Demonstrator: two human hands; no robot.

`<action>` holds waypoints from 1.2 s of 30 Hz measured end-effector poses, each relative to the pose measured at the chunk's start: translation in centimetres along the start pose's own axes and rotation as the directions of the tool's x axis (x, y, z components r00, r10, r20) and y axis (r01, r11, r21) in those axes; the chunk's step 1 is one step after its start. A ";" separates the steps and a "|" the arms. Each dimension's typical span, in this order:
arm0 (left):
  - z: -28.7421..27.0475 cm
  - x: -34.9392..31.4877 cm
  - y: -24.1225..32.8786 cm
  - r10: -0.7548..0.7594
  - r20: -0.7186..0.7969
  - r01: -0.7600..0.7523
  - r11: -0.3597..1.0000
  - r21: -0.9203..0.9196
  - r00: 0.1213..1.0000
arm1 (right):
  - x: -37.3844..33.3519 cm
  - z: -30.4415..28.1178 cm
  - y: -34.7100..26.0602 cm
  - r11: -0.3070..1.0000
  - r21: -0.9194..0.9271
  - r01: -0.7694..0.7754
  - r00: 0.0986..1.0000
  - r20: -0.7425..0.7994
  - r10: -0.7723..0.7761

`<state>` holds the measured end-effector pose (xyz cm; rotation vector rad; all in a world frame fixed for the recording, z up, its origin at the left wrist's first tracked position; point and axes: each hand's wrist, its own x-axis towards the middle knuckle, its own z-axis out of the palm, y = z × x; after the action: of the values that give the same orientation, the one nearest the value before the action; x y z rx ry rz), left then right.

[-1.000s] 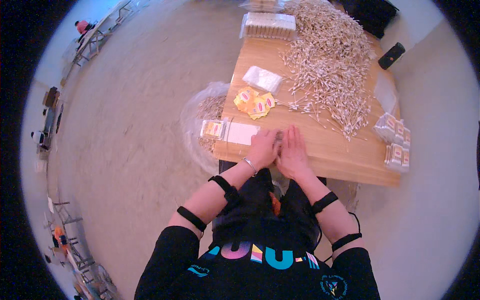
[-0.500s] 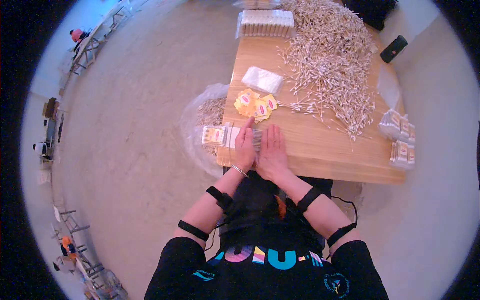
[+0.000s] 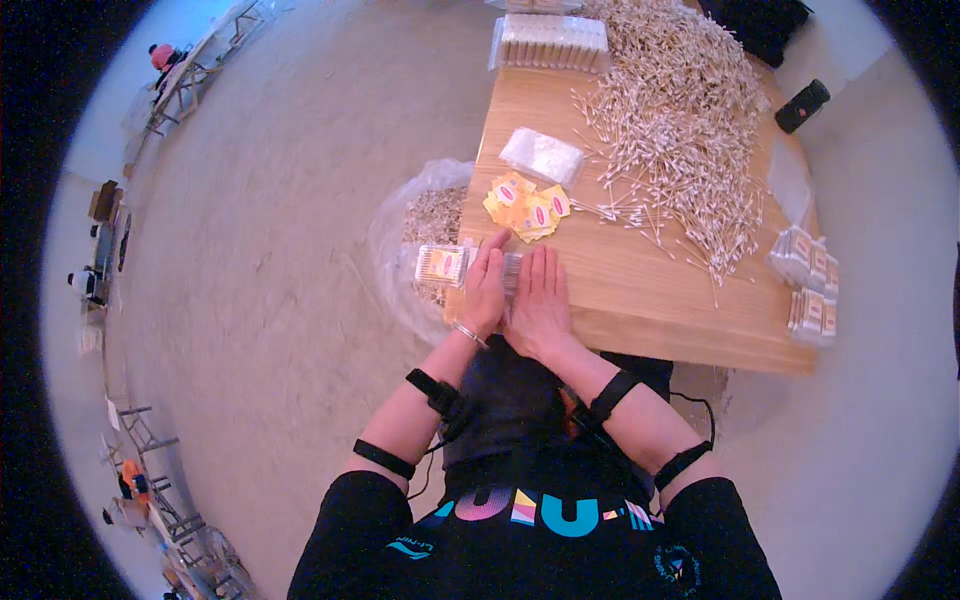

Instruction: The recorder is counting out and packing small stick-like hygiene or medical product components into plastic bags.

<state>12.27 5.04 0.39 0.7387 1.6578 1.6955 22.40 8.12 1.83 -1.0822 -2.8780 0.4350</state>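
Observation:
At the near left of the wooden table, my left hand stands on its edge with the fingers stretched out. My right hand lies flat beside it, fingers straight and together. Between them shows a row of cotton swabs, touched from both sides; the hands partly cover it. Left of my left hand, a clear pack of cotton swabs with a yellow label sits at the table's left edge. Just beyond my fingertips lie loose yellow label cards.
A big heap of loose cotton swabs covers the far right. A stack of clear bags, wrapped packs and finished-looking packs stand around it. Below the left edge hangs a plastic bag of swabs. A black cylinder is by the wall.
The whole view has shifted slightly, moving the table rightward. My left hand is a little closer to the labelled pack; the white strip between them is now mostly hidden. Both hands keep their flat shape.

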 end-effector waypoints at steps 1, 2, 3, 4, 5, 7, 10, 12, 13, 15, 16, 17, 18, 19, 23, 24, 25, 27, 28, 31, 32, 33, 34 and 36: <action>-0.4 0.0 0.0 0.007 -0.012 -0.007 1.000 0.015 1.000 | 0.2 -0.2 -0.4 1.000 -0.028 0.006 1.000 0.029 -0.005; -0.6 -0.1 -0.1 0.005 -0.019 -0.004 1.000 0.017 1.000 | 0.3 -0.3 -0.7 0.998 -0.057 0.013 0.998 0.058 -0.010; -0.8 -0.1 -0.2 0.002 -0.026 -0.002 1.000 0.020 1.000 | 0.3 -0.3 -0.9 0.999 -0.030 0.021 0.999 0.036 -0.020; -0.8 -0.2 0.0 -0.004 -0.030 0.005 1.000 0.019 1.000 | 0.1 -0.2 -0.8 1.000 -0.006 0.024 1.000 0.017 -0.024; -0.8 -0.2 0.2 -0.006 -0.010 0.007 0.998 0.061 1.000 | 0.0 0.0 -0.7 0.999 0.019 0.028 1.000 -0.001 -0.028; -0.8 -0.2 0.9 -0.014 0.030 0.009 0.989 0.146 0.999 | 0.2 -0.1 -0.8 0.998 -0.056 0.015 0.997 0.070 -0.011; -2.1 -0.7 2.4 0.147 0.105 -0.179 0.871 0.458 0.984 | 0.2 0.1 -1.0 1.000 -0.028 -0.009 0.999 0.050 0.010; -4.4 -0.1 2.5 0.236 0.038 -0.215 0.793 0.570 0.971 | 0.2 0.6 -1.1 1.000 0.012 -0.020 1.000 0.009 0.020; -5.7 0.3 2.4 0.282 0.012 -0.229 0.750 0.621 0.959 | 0.2 0.7 -1.1 1.000 0.014 -0.025 1.000 -0.006 0.025; -8.9 1.2 1.3 0.351 -0.003 -0.253 0.679 0.689 0.936 | 0.3 0.7 -1.3 0.999 0.010 -0.030 0.999 -0.020 0.030; -9.9 1.3 1.0 0.385 -0.011 -0.257 0.638 0.726 0.923 | 0.2 0.6 -1.6 1.000 0.007 -0.029 0.999 -0.018 0.029; -10.5 1.5 0.4 0.336 -0.032 -0.217 0.675 0.705 0.941 | 0.2 0.6 -1.8 1.000 0.003 -0.028 0.999 -0.017 0.028; -11.0 1.6 -0.1 0.286 -0.052 -0.175 0.710 0.682 0.957 | 0.2 0.6 -2.1 1.000 0.008 -0.019 1.000 -0.009 0.019; -11.4 1.9 -0.5 0.236 -0.065 -0.137 0.743 0.655 0.970 | 0.3 0.6 -2.3 1.000 0.011 -0.015 1.000 -0.005 0.015; -11.7 2.8 -2.2 -0.075 -0.049 0.082 0.982 0.170 0.996 | 1.0 1.2 -3.6 1.000 0.022 -0.002 0.999 -0.045 0.003; -11.2 2.8 -2.1 -0.129 -0.039 0.132 0.986 0.097 0.991 | 1.2 1.3 -3.6 1.000 0.030 -0.006 0.998 -0.055 0.008; -11.1 2.8 -1.9 -0.180 -0.032 0.181 0.983 0.027 0.983 | 1.3 1.3 -3.8 0.999 0.041 -0.003 0.998 -0.065 0.006; -11.3 2.8 -2.5 -0.189 -0.046 0.185 0.980 -0.070 0.981 | 1.7 1.4 -4.4 0.999 0.050 0.005 0.997 -0.076 -0.001; -11.2 2.9 -2.4 -0.193 -0.048 0.186 0.975 -0.120 0.980 | 1.9 1.5 -4.7 0.999 0.045 0.006 0.997 -0.078 -0.003; -11.1 2.7 -2.0 -0.186 -0.039 0.179 0.975 -0.133 0.982 | 2.0 1.7 -5.1 0.999 0.046 0.005 0.997 -0.080 -0.001; -11.0 2.7 -1.9 -0.179 -0.046 0.172 0.978 -0.117 0.983 | 2.0 1.6 -5.3 0.999 0.050 0.006 0.997 -0.079 -0.002; -11.0 2.7 -1.9 -0.171 -0.052 0.166 0.981 -0.101 0.984 | 2.0 1.6 -5.4 0.998 0.056 0.014 0.997 -0.081 -0.010; -10.9 2.7 -1.8 -0.163 -0.056 0.158 0.984 -0.087 0.985 | 2.0 1.6 -5.4 0.998 0.059 0.022 0.996 -0.084 -0.017; -11.0 2.5 -1.7 -0.152 -0.055 0.147 0.986 -0.075 0.987 | 1.8 1.6 -5.6 0.998 0.051 0.031 0.997 -0.072 -0.027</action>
<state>2.33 0.02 -1.90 0.5208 1.6422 1.6749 17.25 4.93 1.72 -1.0252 -2.8008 0.4572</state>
